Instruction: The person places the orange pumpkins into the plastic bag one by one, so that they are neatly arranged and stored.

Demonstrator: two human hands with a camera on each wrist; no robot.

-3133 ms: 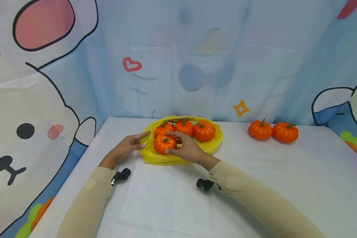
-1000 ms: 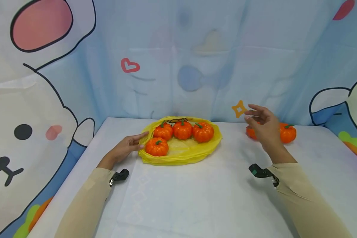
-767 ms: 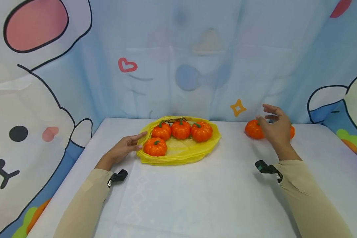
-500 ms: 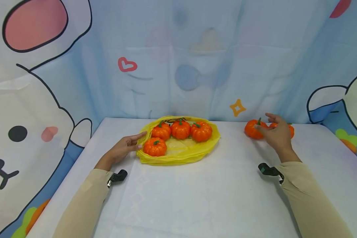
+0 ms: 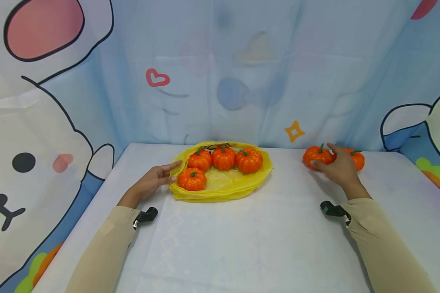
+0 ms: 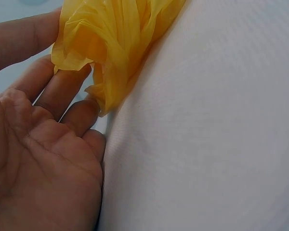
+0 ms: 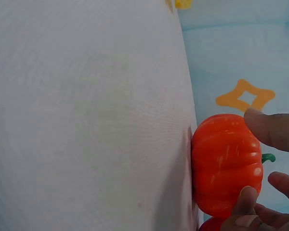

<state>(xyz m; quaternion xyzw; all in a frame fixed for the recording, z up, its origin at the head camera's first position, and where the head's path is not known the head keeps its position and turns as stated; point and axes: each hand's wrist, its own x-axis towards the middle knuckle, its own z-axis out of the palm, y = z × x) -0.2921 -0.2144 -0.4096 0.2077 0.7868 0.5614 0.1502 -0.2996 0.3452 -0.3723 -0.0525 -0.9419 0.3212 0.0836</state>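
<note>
On the left, my left hand [image 5: 150,183] touches the side of a yellow plastic bag [image 5: 220,197], its thumb and fingers spread apart along the crumpled edge. In the left wrist view some fingertips pass behind the yellow plastic [image 6: 120,53]. Several small orange pumpkins with green stems, among them a front-left pumpkin [image 5: 192,180], lie in the opened bag. At the right my right hand [image 5: 342,169] holds another pumpkin [image 5: 315,156] on the table, thumb at one side and fingers at the other. The right wrist view shows this pumpkin [image 7: 226,163] between thumb and fingertips.
One more pumpkin [image 5: 357,160] lies just right of the held one, partly behind the right hand. A white cloth covers the table [image 5: 234,244]. Along its back edge hangs a light blue curtain [image 5: 205,110] with cartoon prints.
My right hand has left the front-left pumpkin in the bag, moved right and come down onto a pumpkin outside it. That front-left pumpkin now sits further left. The left hand has stayed at the bag.
</note>
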